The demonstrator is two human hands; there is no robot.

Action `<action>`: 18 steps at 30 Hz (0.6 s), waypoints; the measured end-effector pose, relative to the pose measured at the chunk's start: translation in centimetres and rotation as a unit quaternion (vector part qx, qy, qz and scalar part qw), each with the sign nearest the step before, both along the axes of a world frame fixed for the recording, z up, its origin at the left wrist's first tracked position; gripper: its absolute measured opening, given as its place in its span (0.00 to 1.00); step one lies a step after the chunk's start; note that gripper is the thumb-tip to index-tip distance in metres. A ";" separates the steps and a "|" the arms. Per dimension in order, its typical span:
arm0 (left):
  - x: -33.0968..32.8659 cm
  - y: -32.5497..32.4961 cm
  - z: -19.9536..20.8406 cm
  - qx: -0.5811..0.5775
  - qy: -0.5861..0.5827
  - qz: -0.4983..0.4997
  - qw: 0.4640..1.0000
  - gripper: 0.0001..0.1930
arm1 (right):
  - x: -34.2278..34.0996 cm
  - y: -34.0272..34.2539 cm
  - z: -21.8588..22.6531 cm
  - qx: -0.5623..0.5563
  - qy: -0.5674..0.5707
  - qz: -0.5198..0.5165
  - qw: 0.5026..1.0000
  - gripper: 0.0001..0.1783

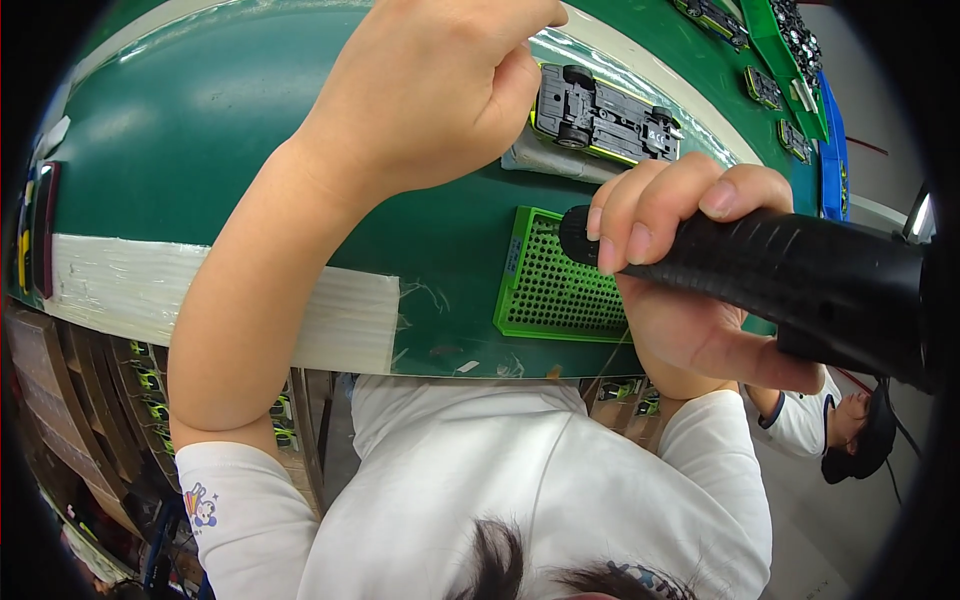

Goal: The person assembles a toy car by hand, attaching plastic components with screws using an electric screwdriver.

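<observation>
My left hand (440, 95) is over the far part of the green table, its fingers curled and mostly hidden behind the back of the hand; I cannot see what, if anything, is in them. Just right of its thumb, a toy car (610, 112) lies upside down on a pale block (550, 158), with its black underside facing up and yellow-green along its edges. My right hand (690, 265) is wrapped round a black electric screwdriver (800, 270), held nearly level above the table. The tool partly covers a bright green perforated tray (545, 290) full of small holes.
More toy cars (763, 88) lie at the far right beside a green bin (770, 50) of small dark parts and a blue bin (833, 150). Racks with yellow-green pieces (150, 390) stand below the table at left. Another person (850, 430) is at the right.
</observation>
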State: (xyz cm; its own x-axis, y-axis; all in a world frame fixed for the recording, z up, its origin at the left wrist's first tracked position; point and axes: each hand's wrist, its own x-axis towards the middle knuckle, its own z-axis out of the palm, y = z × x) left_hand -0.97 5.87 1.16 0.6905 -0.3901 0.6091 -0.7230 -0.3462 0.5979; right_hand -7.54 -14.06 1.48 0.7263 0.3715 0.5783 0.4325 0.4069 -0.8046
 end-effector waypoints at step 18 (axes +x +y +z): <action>0.4 0.8 -2.2 0.050 0.091 -0.037 0.994 0.25 | 3.0 -1.6 3.5 -0.008 -0.028 0.046 0.999 0.54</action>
